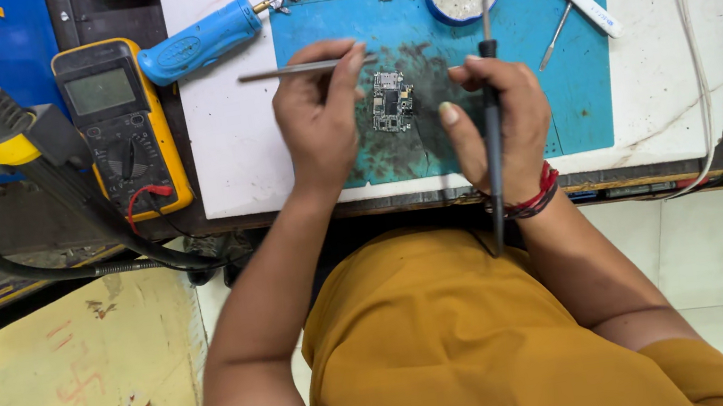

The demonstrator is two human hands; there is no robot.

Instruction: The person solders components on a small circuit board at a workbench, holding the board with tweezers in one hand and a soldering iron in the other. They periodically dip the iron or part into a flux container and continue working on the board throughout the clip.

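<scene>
Circuitry covers one small rectangular board (391, 101), dark with silver shields, lying on the blue mat (575, 95) near its front edge, long axis running front to back. Your left hand (318, 119) pinches one pair of tweezers (303, 69) lying crosswise. Your right hand (502, 120) grips one black probe (492, 117), tip pointing away.

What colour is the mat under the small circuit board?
Blue work mat, darkly stained around the small circuit board; head view shows it.
</scene>
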